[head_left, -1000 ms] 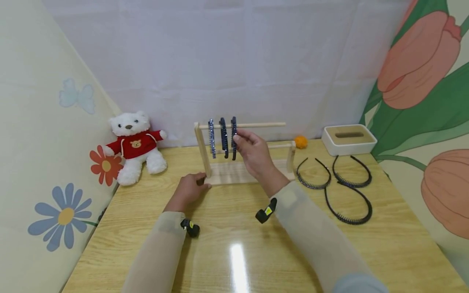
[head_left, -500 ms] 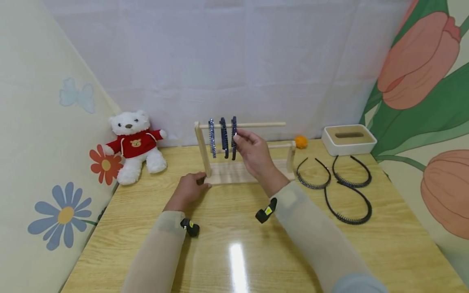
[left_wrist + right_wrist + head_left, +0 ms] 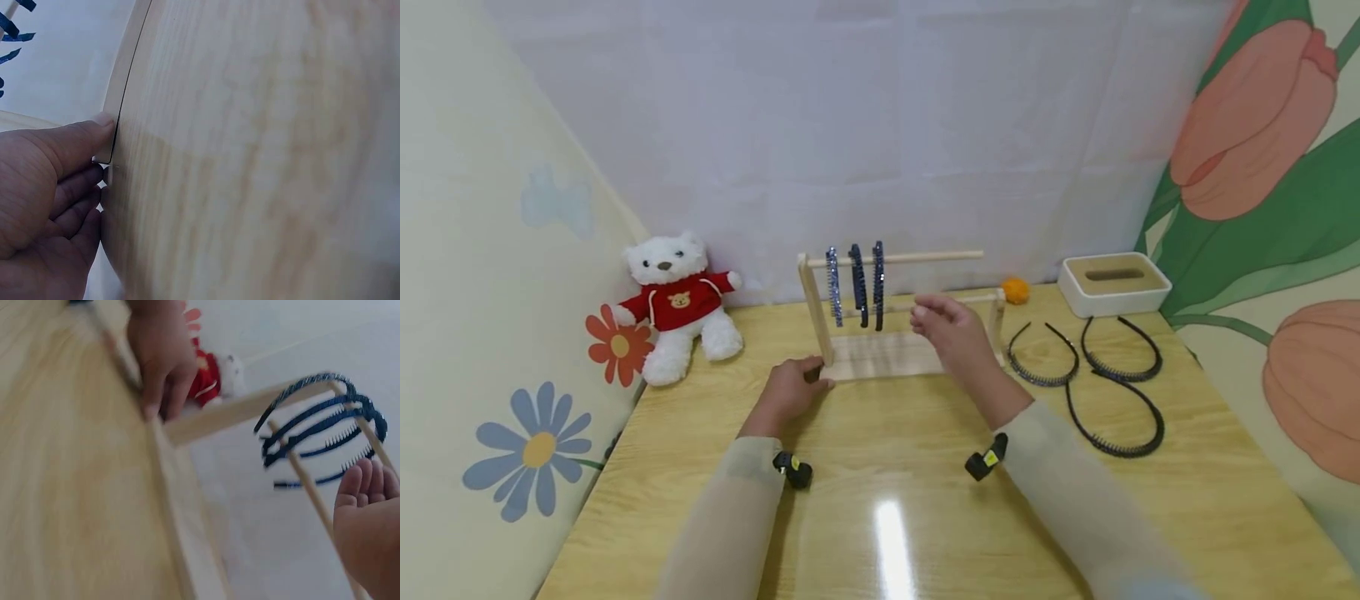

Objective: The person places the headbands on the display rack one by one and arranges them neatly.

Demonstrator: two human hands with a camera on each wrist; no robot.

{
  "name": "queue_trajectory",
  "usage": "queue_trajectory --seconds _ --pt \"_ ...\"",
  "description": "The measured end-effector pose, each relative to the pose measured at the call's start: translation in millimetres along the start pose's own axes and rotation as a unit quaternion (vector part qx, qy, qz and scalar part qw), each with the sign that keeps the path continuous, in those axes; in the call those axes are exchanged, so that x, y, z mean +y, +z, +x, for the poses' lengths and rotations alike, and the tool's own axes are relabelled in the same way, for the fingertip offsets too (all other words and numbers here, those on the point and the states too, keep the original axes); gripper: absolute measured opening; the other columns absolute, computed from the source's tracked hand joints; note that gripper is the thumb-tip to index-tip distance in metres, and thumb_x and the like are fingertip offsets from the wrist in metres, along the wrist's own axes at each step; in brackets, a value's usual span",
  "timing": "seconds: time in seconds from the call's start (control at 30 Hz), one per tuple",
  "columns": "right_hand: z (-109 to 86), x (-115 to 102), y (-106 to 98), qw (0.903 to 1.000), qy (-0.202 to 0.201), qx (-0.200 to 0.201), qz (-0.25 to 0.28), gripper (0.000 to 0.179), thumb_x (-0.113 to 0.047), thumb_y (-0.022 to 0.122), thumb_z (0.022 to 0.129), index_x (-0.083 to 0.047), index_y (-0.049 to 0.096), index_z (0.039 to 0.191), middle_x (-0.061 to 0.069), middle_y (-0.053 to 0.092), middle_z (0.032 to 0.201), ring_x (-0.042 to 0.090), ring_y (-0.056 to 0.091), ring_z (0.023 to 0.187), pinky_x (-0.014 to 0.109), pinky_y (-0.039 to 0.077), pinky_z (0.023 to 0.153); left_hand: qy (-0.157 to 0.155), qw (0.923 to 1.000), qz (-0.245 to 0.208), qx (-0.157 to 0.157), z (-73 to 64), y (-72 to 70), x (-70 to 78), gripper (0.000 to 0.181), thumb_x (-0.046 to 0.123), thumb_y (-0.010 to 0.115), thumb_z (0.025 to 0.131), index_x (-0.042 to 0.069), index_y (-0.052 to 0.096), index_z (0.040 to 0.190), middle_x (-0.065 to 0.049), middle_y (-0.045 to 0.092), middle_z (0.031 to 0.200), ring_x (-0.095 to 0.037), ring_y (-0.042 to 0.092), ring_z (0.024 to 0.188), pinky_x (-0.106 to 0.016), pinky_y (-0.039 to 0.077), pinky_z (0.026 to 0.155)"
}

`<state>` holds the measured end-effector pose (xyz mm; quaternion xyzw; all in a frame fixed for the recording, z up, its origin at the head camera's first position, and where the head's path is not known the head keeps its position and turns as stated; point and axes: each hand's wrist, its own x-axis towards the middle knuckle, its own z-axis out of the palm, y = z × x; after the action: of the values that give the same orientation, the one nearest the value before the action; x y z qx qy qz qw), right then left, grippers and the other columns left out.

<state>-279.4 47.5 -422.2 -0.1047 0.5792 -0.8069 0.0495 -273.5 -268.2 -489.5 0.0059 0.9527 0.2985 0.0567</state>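
Three dark, toothed headbands hang side by side on the upper rod of a wooden rack (image 3: 887, 358): a glittery one at the left (image 3: 834, 287), a plain dark one in the middle (image 3: 858, 286), and another sparkly one at the right (image 3: 878, 286). My left hand (image 3: 788, 390) grips the rack's front left base corner; in the left wrist view its thumb (image 3: 81, 140) lies on the edge, fingers curled against the side. To the right of the headbands, my right hand (image 3: 955, 337) is in the air before the rack with loosely bent fingers, holding nothing.
Three more headbands lie on the table at the right: one near the rack (image 3: 1042, 379), one behind (image 3: 1123, 373), one in front (image 3: 1120, 450). A white tissue box (image 3: 1115, 285), an orange pompom (image 3: 1016, 291) and a teddy bear (image 3: 677, 304) are at the back.
My right hand has let go of the rightmost hanging headband and moved right and down, away from it. The left hand stays at the rack's corner.
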Motion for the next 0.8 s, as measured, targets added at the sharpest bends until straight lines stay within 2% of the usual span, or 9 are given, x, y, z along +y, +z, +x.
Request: queue_trajectory --seconds 0.1,0.27,0.37,0.43,0.53,0.67,0.77,0.8 --pt "-22.8 5 -36 0.9951 -0.001 -0.026 -0.095 0.034 -0.014 0.07 0.108 0.004 0.068 0.137 0.01 0.073 0.12 0.014 0.072 0.104 0.028 0.062 0.101 -0.003 1.0 -0.004 -0.002 -0.9 2.7 -1.1 0.055 0.025 0.074 0.106 0.008 0.06 0.157 -0.022 0.057 0.161 -0.044 0.049 0.153 -0.061 0.04 0.126" --pt "-55.3 6 -95 0.9877 0.002 -0.055 -0.147 0.034 -0.008 0.067 0.108 0.012 0.064 0.136 0.004 0.076 0.115 0.009 0.073 0.104 0.024 0.062 0.098 0.002 1.0 -0.003 0.006 -1.8 1.8 0.2 0.055 0.023 0.074 0.107 0.007 0.06 0.157 -0.022 0.058 0.159 -0.043 0.05 0.152 -0.06 0.042 0.125" --pt "-75.0 -1 -129 0.9745 0.015 -0.067 -0.213 0.035 -0.007 0.069 0.107 0.012 0.064 0.136 0.011 0.077 0.121 0.005 0.073 0.106 0.022 0.061 0.096 0.0 1.0 -0.001 0.005 -2.0 1.0 2.0 0.055 0.023 0.074 0.107 0.007 0.059 0.157 -0.022 0.058 0.16 -0.042 0.05 0.152 -0.06 0.042 0.125" --pt "-88.1 -9 -150 0.9539 0.021 -0.076 -0.29 0.035 -0.01 0.074 0.105 0.008 0.068 0.134 0.016 0.076 0.126 0.007 0.072 0.109 0.021 0.06 0.094 -0.002 1.0 0.0 0.003 -1.6 0.8 3.6 0.055 0.023 0.074 0.107 0.007 0.059 0.158 -0.022 0.057 0.16 -0.041 0.05 0.152 -0.06 0.041 0.126" --pt "-105.6 -23 -179 0.9122 0.019 -0.09 -0.399 0.031 -0.015 0.079 0.102 -0.001 0.074 0.13 0.016 0.076 0.127 0.017 0.071 0.114 0.025 0.06 0.096 -0.005 1.0 0.0 -0.003 -1.2 0.8 5.0 0.056 0.023 0.073 0.107 0.007 0.058 0.158 -0.022 0.055 0.162 -0.041 0.049 0.154 -0.06 0.04 0.126" --pt "-121.0 -36 -213 0.8535 -0.005 -0.094 -0.513 0.027 -0.019 0.085 0.097 -0.008 0.08 0.122 0.01 0.078 0.123 0.035 0.071 0.118 0.046 0.061 0.103 -0.006 1.0 0.0 -0.002 -1.7 0.6 4.2 0.056 0.024 0.073 0.107 0.007 0.058 0.158 -0.021 0.052 0.164 -0.042 0.046 0.156 -0.06 0.038 0.128" --pt "-129.7 -40 -236 0.8249 0.001 -0.091 -0.558 0.028 -0.022 0.09 0.093 -0.011 0.082 0.116 0.013 0.079 0.123 0.045 0.07 0.121 0.059 0.06 0.101 -0.001 1.0 0.001 0.004 -2.5 0.9 2.7 0.057 0.024 0.074 0.107 0.006 0.058 0.158 -0.022 0.051 0.165 -0.043 0.044 0.156 -0.06 0.037 0.128" --pt "-132.4 -41 -242 0.8153 0.005 -0.09 -0.572 0.028 -0.024 0.091 0.091 -0.012 0.082 0.115 0.013 0.079 0.123 0.047 0.07 0.121 0.06 0.06 0.099 0.001 1.0 0.003 0.005 -2.8 1.1 2.2 0.057 0.024 0.074 0.107 0.005 0.057 0.158 -0.022 0.05 0.165 -0.044 0.044 0.156 -0.06 0.037 0.128"
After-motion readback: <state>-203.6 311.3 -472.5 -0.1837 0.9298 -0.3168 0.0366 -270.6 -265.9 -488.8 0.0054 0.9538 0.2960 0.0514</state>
